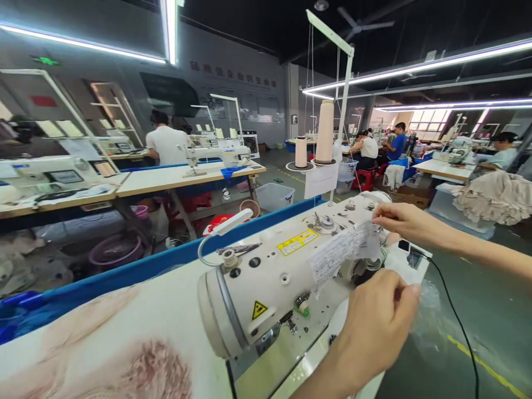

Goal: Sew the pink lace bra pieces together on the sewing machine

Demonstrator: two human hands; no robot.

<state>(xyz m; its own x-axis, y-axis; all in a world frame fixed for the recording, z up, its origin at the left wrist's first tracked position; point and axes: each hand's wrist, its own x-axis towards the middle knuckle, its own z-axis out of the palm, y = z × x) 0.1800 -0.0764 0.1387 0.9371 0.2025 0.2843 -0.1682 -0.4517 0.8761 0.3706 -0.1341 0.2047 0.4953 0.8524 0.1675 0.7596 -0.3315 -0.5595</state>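
A white sewing machine (249, 271) runs across the table before me, with a yellow label and a warning triangle on its arm. A written paper sheet (332, 257) hangs over its near side. My right hand (390, 217) is at the far right end of the machine head, fingertips pinched together beside the paper's upper edge. Whatever is between them is too small to make out. My left hand (380, 310) is in front of the machine, nearer to me, with curled fingers and the thumb close to them. Its fingertips are mostly hidden behind the hand.
Two thread cones (324, 133) stand on a rack behind the machine. Pinkish fabric (153, 366) lies at the table's left. A black cable (453, 310) hangs at the right. Beyond are other sewing tables (187, 180), a cloth pile (494, 194) and several seated people.
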